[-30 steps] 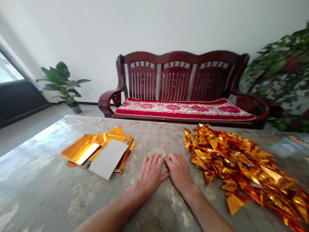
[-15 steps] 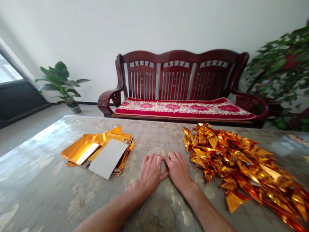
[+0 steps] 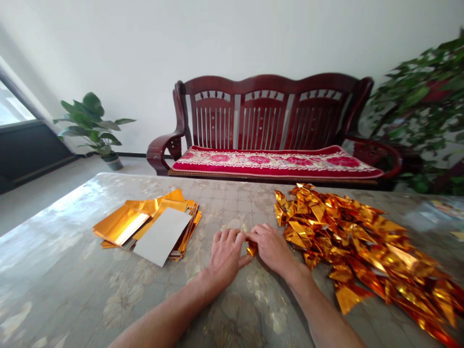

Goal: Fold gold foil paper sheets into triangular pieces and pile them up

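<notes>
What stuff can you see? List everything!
Flat foil sheets: many, gold, table left
Rectangular sheet: one, grey, on those
Folded foil pieces: many, gold, table right
Small foil piece: one, gold, between hands
Filmy plastic: one patch, clear, far right
Patterned glossy table: one, grey, foreground
Slatted wooden bench: one, maroon, behind
Floral seat cover: one, red-white, on bench
Potted leafy plant: one, green, left
Trailing foliage: uncounted, green, right
Wall: one, white, back
Window: one, pale, left
Flat panel: one, black, left
Floor: one, grey, left
Left hand: one, bare, foreground
Right hand: one, bare, foreground
</notes>
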The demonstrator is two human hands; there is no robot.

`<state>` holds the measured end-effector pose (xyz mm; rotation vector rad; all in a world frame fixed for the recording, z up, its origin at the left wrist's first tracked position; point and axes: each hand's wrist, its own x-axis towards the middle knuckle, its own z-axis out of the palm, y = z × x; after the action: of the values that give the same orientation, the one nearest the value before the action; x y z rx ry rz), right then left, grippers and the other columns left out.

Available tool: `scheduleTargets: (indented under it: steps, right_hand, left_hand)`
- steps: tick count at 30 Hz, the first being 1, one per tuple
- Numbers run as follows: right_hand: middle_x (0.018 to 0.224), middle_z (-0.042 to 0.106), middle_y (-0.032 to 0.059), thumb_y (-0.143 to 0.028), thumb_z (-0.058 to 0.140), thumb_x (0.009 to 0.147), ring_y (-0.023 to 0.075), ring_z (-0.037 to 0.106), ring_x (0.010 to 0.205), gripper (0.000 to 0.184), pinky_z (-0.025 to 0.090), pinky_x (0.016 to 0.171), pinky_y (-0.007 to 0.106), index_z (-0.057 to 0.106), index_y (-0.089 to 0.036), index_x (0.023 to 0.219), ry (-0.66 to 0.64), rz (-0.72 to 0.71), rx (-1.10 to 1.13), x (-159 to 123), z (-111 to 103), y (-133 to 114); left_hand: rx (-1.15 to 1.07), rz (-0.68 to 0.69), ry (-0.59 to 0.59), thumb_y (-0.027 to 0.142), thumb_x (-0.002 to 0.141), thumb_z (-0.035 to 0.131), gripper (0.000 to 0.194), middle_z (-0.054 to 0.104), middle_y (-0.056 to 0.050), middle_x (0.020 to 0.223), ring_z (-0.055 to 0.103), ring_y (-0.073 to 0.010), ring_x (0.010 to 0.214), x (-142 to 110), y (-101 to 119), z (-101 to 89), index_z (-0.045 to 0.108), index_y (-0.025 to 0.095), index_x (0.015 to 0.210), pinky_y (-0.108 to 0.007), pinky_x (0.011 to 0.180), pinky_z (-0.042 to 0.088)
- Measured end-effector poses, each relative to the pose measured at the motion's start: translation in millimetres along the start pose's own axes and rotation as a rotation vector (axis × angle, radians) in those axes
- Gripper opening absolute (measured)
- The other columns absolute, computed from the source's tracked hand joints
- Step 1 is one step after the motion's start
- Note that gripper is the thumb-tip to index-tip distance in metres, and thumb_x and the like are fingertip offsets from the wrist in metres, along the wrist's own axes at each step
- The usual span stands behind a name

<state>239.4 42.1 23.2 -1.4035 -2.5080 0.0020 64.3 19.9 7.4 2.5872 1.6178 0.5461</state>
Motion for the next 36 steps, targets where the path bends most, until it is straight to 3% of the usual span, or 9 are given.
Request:
scheduleTargets:
  steps: [5, 13, 18, 23, 29, 36]
  right_hand:
    - [0.091, 0.066, 0.0004, -0.014, 0.047, 0.094, 0.0159, 0.052, 0.088, 0.033, 0.04, 0.079, 0.026, 0.072, -0.03, 0.108, -0.035, -0.013, 0.147, 0.2, 3.1, 10.1]
    - [0.102, 0.073, 0.0001, -0.004, 0.043, 0.088, 0.0169, 0.057, 0.097, 0.052, 0.046, 0.089, 0.03, 0.066, -0.033, 0.124, -0.025, 0.006, 0.408, -7.6, 9.2, 35.5]
    - [0.094, 0.073, 0.0017, -0.007, 0.045, 0.088, 0.016, 0.06, 0.093, 0.048, 0.048, 0.086, 0.028, 0.068, -0.033, 0.122, -0.005, 0.02, 0.402, -13.0, 11.2, 40.7]
    - [0.099, 0.071, 0.0037, -0.007, 0.045, 0.086, 0.0165, 0.063, 0.091, 0.049, 0.049, 0.086, 0.029, 0.071, -0.036, 0.116, -0.008, 0.012, 0.35, -14.3, 14.4, 43.3]
    - [0.094, 0.073, 0.0026, -0.004, 0.046, 0.083, 0.0169, 0.063, 0.09, 0.049, 0.05, 0.082, 0.029, 0.075, -0.034, 0.109, 0.071, -0.017, 0.377, -14.2, 18.5, 41.6]
    - [0.081, 0.073, 0.001, 0.001, 0.047, 0.08, 0.0177, 0.059, 0.081, 0.049, 0.047, 0.077, 0.029, 0.076, -0.029, 0.106, 0.117, -0.073, 0.33, -12.8, 16.0, 27.8]
  left_hand:
    - [-0.009, 0.007, 0.002, 0.042, 0.082, 0.071, 0.042, 0.059, -0.002, 0.123, 0.051, -0.0248, 0.112, -0.3, -1.8, 0.7, 0.055, 0.032, 0.119, -0.043, 0.094, 0.04]
    - [-0.01, 0.005, 0.008, 0.045, 0.083, 0.07, 0.044, 0.056, -0.003, 0.128, 0.049, -0.0264, 0.117, 0.1, -3.2, 1.0, 0.056, 0.034, 0.123, -0.048, 0.101, 0.037]
    - [0.011, 0.031, 0.003, 0.045, 0.084, 0.069, 0.038, 0.056, -0.003, 0.13, 0.049, -0.0276, 0.118, -1.2, -2.7, 0.0, 0.059, 0.037, 0.12, -0.052, 0.102, 0.036]
    - [0.024, 0.085, 0.031, 0.041, 0.087, 0.067, 0.031, 0.056, -0.002, 0.133, 0.046, -0.0279, 0.125, -2.7, -3.6, 2.5, 0.062, 0.035, 0.117, -0.055, 0.108, 0.03]
    - [0.029, 0.115, 0.001, 0.039, 0.089, 0.065, 0.03, 0.059, -0.002, 0.127, 0.053, -0.0233, 0.114, -0.6, -3.4, 3.5, 0.062, 0.03, 0.117, -0.042, 0.099, 0.041]
    - [0.052, 0.078, -0.089, 0.037, 0.091, 0.062, 0.029, 0.061, -0.001, 0.127, 0.056, -0.0234, 0.11, 0.8, 5.9, -6.8, 0.062, 0.029, 0.119, -0.04, 0.09, 0.044]
